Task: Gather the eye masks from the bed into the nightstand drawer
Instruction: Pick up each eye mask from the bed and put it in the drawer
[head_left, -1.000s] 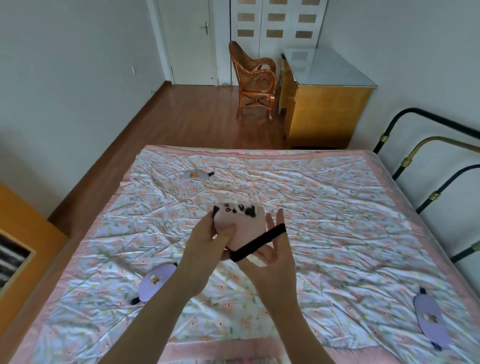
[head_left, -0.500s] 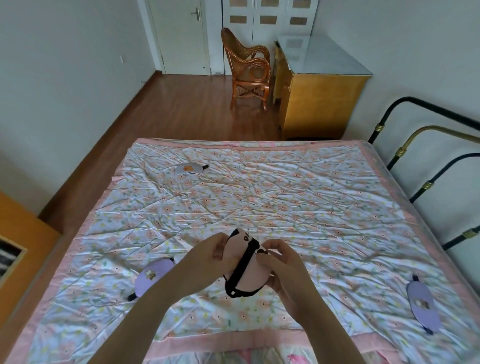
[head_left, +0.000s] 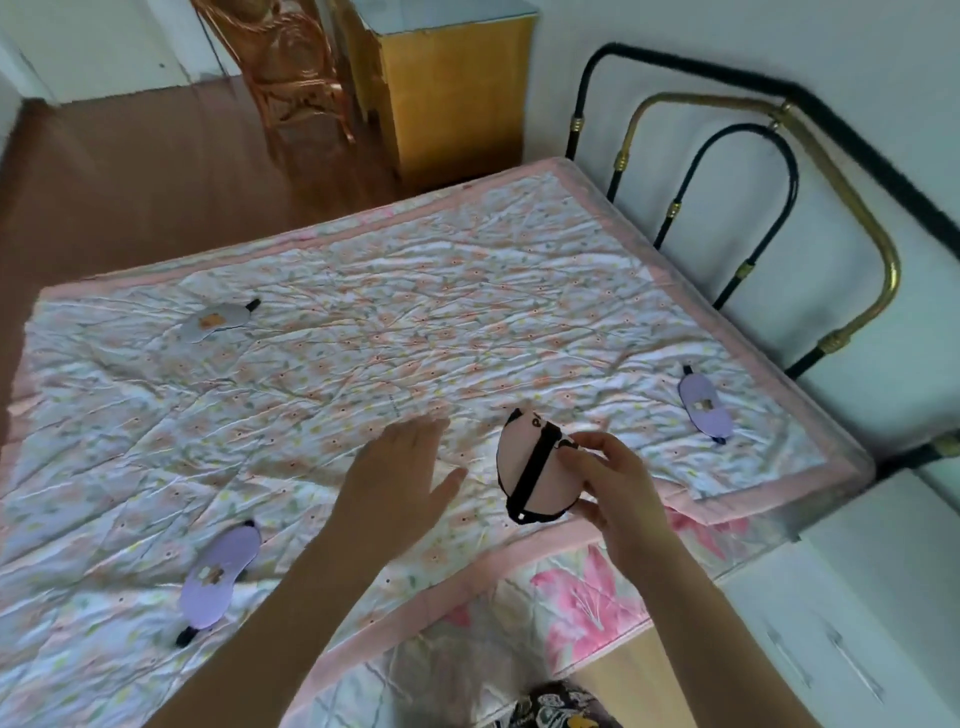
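Our right hand (head_left: 613, 483) has its grip pinched on a folded pink eye mask (head_left: 535, 467), black strap wrapped around it, probably to keep it compact for the drawer. It hangs above the bed's near right edge. Our left hand (head_left: 400, 478) hovers beside it, fingers spread, holding nothing. Three masks lie on the quilt (head_left: 415, 322): lilac near left (head_left: 218, 577), lilac far right (head_left: 705, 405), grey far left (head_left: 215, 321). A white nightstand (head_left: 857, 597) stands right.
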